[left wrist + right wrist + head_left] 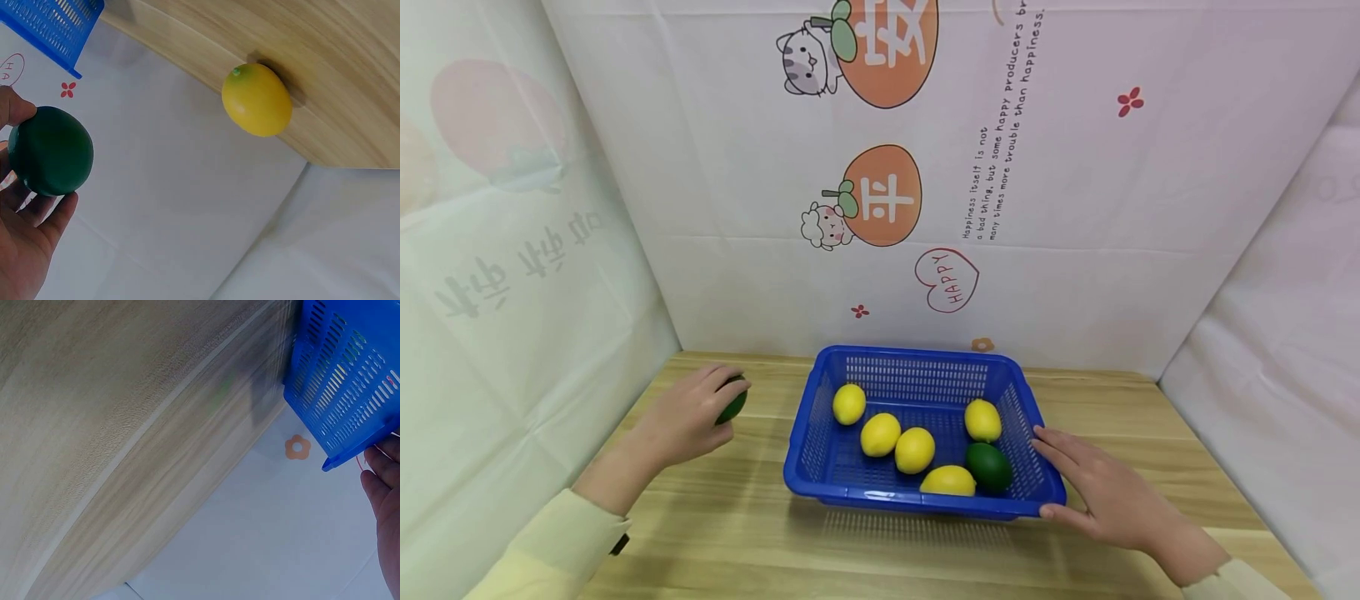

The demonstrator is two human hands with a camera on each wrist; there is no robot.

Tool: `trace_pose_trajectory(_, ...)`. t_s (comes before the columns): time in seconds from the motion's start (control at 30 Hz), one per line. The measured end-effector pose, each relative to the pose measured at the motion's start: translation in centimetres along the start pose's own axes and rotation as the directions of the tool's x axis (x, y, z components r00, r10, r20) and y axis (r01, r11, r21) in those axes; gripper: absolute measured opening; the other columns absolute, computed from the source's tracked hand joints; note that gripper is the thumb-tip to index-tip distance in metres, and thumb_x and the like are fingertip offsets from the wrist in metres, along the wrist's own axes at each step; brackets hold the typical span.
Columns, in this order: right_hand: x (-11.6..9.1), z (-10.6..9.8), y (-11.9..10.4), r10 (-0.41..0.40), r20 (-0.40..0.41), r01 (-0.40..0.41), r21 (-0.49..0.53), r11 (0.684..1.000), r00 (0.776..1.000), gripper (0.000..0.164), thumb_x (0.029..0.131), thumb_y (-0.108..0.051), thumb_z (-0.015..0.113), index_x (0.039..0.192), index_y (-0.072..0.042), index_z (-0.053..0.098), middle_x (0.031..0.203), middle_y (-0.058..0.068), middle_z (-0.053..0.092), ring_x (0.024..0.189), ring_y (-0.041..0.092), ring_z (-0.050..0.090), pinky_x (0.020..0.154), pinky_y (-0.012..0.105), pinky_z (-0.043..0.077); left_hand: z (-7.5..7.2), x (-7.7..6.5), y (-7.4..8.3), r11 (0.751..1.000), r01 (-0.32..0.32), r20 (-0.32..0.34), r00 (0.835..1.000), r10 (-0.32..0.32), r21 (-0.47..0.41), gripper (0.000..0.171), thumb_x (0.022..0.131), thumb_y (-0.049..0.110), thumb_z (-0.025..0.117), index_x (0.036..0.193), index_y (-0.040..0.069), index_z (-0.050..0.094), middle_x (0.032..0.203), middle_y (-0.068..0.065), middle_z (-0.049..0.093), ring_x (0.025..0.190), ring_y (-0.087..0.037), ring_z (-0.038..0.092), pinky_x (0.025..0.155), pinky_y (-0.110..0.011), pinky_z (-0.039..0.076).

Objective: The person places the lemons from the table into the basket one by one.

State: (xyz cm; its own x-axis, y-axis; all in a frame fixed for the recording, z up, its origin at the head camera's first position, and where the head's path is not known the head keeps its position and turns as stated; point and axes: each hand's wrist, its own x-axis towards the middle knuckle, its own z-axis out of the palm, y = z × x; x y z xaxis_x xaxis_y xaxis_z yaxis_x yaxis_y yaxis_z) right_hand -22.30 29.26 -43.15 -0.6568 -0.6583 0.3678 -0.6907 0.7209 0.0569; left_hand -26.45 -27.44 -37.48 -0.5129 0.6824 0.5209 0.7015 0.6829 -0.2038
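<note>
My left hand (691,415) holds a smooth, dark green egg-shaped fruit (53,150) above the left side of the table, with the thumb and fingers curved round it. A yellow lemon (257,100) lies on the wood in the left wrist view; in the head view it cannot be made out. To the right stands a blue plastic basket (917,352), holding several yellow lemons (914,451) and one dark green fruit (988,467). My right hand (1112,492) rests its fairly straight fingertips on the basket's right rim, thumb near the front corner.
The wooden tabletop (730,517) extends around the basket. A white printed cloth (1060,300) rises directly behind the table, and white cloth walls (1285,367) stand at both sides. The basket's slotted side (337,381) fills the upper right of the right wrist view.
</note>
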Motion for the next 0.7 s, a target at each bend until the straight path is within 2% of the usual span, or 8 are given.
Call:
trace_pose_trajectory(0.23,-0.1,0.0,0.0,-0.003,-0.005,0.002,-0.008,1.000,1.000,0.075,0.082,-0.052,0.071,0.136,-0.002,0.054,0.142,0.016,0.048,0.122,0.034,0.051,0.091,0.052,0.050,0.0,0.8,0.3,1.000,-0.017,-0.003,1.000,0.017,-0.004,0.049,0.063,0.006,0.078,0.110,-0.006,0.066,0.109,-0.023,0.062,0.096,-0.036,0.060,0.073,-0.046,0.057)
trace_pose_trajectory(0.47,-0.1,0.0,-0.1,-0.003,-0.008,0.003,-0.007,1.000,1.000,0.075,0.082,-0.052,0.072,0.136,-0.002,0.054,0.142,0.015,0.048,0.122,0.034,0.051,0.091,0.052,0.051,0.0,1.7,0.5,1.000,-0.021,0.021,1.000,0.020,0.015,0.048,0.065,0.008,0.078,0.110,-0.005,0.066,0.109,-0.022,0.062,0.097,-0.036,0.060,0.077,-0.047,0.056)
trace_pose_trajectory(0.7,0.0,0.0,-0.1,-0.005,-0.009,0.005,0.000,1.000,1.000,0.075,0.082,-0.051,0.072,0.136,-0.002,0.054,0.142,0.015,0.048,0.122,0.034,0.051,0.090,0.052,0.051,0.1,2.5,0.6,0.999,-0.044,0.016,0.999,0.044,0.024,0.047,0.067,0.008,0.075,0.111,-0.005,0.066,0.110,-0.022,0.062,0.099,-0.036,0.060,0.078,-0.046,0.056)
